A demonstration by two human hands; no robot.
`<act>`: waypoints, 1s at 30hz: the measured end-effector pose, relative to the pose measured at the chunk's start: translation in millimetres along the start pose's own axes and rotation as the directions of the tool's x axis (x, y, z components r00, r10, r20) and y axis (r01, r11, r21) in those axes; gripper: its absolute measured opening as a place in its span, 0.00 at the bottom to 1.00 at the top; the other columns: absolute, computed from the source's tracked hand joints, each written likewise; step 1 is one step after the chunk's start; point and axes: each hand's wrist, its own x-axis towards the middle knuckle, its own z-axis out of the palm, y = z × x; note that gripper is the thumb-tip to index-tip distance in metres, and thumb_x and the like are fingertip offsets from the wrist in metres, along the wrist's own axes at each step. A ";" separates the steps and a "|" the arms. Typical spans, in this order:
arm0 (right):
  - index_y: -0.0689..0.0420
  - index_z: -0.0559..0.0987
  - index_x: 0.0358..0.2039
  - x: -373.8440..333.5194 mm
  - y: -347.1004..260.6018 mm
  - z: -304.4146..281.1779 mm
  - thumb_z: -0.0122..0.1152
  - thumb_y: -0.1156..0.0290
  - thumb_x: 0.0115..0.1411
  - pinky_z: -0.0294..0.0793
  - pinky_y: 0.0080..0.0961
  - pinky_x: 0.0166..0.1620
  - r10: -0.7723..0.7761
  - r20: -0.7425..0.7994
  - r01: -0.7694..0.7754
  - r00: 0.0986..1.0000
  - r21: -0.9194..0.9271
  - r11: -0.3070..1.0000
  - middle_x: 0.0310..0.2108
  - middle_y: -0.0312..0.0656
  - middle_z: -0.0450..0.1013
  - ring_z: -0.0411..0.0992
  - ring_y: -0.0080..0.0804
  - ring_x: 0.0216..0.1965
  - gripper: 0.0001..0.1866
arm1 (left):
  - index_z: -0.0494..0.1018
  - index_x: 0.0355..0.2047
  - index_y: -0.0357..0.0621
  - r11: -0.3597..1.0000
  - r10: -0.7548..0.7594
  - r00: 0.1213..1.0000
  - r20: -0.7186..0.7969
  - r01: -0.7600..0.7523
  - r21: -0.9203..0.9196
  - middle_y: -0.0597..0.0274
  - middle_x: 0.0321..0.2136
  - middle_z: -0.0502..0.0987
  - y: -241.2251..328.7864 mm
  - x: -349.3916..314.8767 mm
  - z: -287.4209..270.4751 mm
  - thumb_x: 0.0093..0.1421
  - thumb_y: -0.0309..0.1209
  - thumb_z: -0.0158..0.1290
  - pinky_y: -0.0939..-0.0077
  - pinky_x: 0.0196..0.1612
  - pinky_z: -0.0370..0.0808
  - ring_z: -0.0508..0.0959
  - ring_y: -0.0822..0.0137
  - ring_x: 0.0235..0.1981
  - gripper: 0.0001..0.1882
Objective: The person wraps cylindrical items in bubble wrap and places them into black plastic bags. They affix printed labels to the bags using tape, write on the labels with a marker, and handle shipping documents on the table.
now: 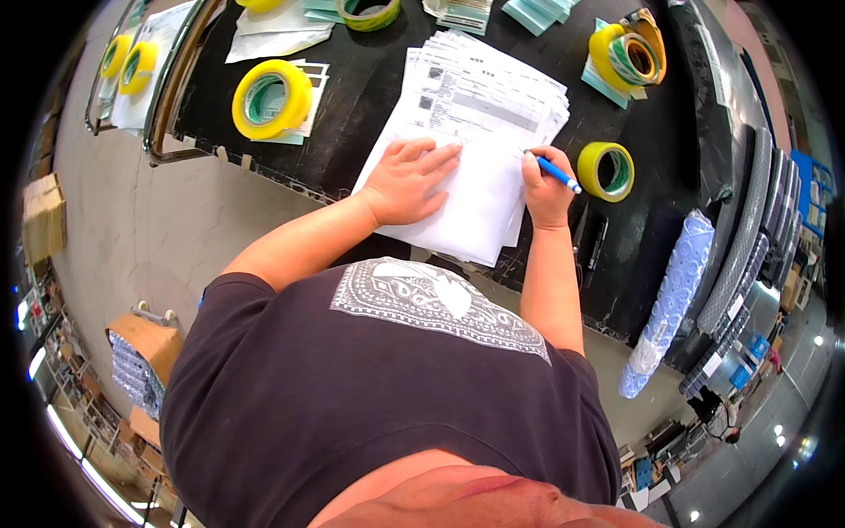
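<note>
A fanned stack of printed paper sheets (480,189) lies on the black table in front of me. My left hand (409,183) rests flat on the left side of the top sheet, fingers spread. Between the fingers of my right hand (547,189) is a blue pen (559,173), its tip at the right edge of the paper. A roll of yellow-green tape (606,172) stands just right of that hand. Farther down, a black marker (598,244) lies on the table.
Yellow tape rolls (273,99) sit on papers at the left, and more tape (625,57) stands at the far right. Rolled blue patterned fabric (669,299) lies along the right edge, beside grey rolls (739,229). A metal frame (167,97) borders the table's left end. Cardboard boxes (145,352) stand behind me at left.
</note>
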 end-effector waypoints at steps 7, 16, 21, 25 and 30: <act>0.61 0.79 0.32 2.8 2.6 -0.3 0.64 0.76 0.53 0.73 0.21 0.34 -0.112 0.038 0.117 0.993 -0.174 0.978 0.25 0.39 0.74 0.72 0.26 0.27 0.05 | 0.76 0.51 0.44 1.000 -0.008 1.000 0.001 0.008 -0.015 0.69 0.63 0.67 -0.3 -0.2 -0.3 0.52 0.40 0.58 0.64 0.58 0.61 0.66 0.63 0.57 0.27; 0.61 0.78 0.47 3.1 -19.4 -6.7 0.64 0.74 0.63 0.77 0.29 0.45 -0.481 -0.081 0.389 0.873 -0.480 0.787 0.38 0.47 0.79 0.78 0.38 0.38 0.13 | 0.76 0.52 0.45 1.000 0.020 0.999 -0.050 -0.020 0.005 0.68 0.63 0.67 -3.4 -5.0 3.6 0.52 0.42 0.57 0.61 0.56 0.63 0.66 0.62 0.57 0.27; 0.55 0.78 0.52 -12.7 -40.2 -40.8 0.57 0.77 0.54 0.70 0.38 0.51 -0.353 0.453 0.568 0.819 -0.729 0.382 0.45 0.44 0.76 0.73 0.43 0.45 0.22 | 0.74 0.55 0.45 1.000 0.026 0.999 -0.037 -0.026 -0.002 0.68 0.64 0.66 -3.2 -5.7 4.5 0.54 0.43 0.57 0.60 0.59 0.63 0.66 0.62 0.57 0.28; 0.54 0.77 0.56 -23.7 -39.0 -49.5 0.56 0.77 0.59 0.71 0.38 0.53 -0.091 0.455 0.442 0.886 -0.767 0.465 0.53 0.44 0.74 0.72 0.46 0.50 0.22 | 0.74 0.55 0.44 0.999 0.041 0.999 0.017 -0.041 0.004 0.65 0.64 0.65 -2.0 -2.6 2.8 0.55 0.43 0.57 0.60 0.59 0.63 0.65 0.61 0.60 0.29; 0.56 0.78 0.52 -35.9 -59.4 -32.8 0.66 0.68 0.54 0.68 0.42 0.57 -0.325 0.431 0.539 0.842 -0.654 0.531 0.56 0.48 0.72 0.69 0.49 0.55 0.24 | 0.73 0.55 0.43 0.999 -0.005 0.987 0.160 -0.003 0.049 0.63 0.65 0.64 6.6 5.9 -8.2 0.53 0.40 0.59 0.61 0.59 0.64 0.65 0.59 0.61 0.29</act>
